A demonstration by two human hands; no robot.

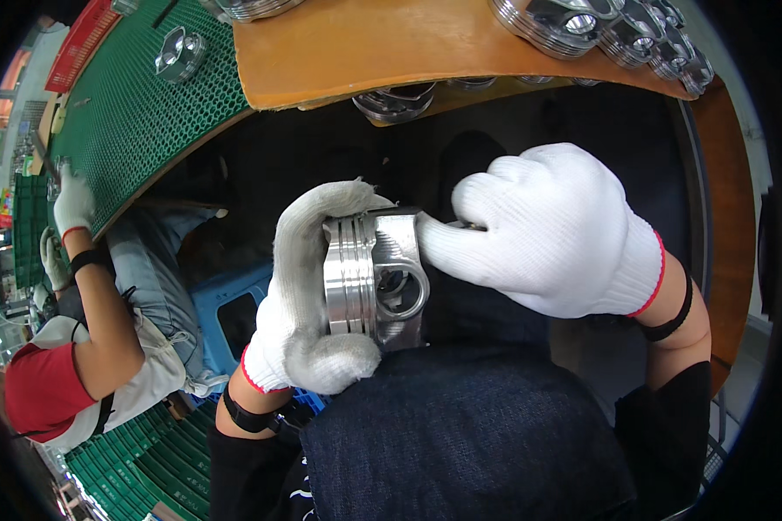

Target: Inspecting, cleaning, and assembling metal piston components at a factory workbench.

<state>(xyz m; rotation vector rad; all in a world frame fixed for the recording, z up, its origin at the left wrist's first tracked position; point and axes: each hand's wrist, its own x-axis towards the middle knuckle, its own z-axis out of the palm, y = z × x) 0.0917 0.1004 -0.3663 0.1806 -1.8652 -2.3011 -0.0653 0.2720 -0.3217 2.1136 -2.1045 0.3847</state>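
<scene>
A shiny metal piston (352, 273) lies on its side in front of my lap, ring grooves to the left and the round pin hole to the right. My left hand (288, 282), in a white knitted glove, wraps round its grooved end, thumb below and fingers above. My right hand (552, 230), gloved the same way, is closed, with one finger stretched to the piston's upper right edge. Something small and dark shows between its fingers, too little to name. The inside of the piston is mostly hidden.
Several pistons (560, 26) stand on a brown-topped bench (339, 52) ahead, with more on a shelf beneath. To the left, a green mesh-covered table (148, 113) carries another piston (181, 54). A co-worker (87, 365) sits close on my left, near a blue stool (222, 300) and green crates (148, 460).
</scene>
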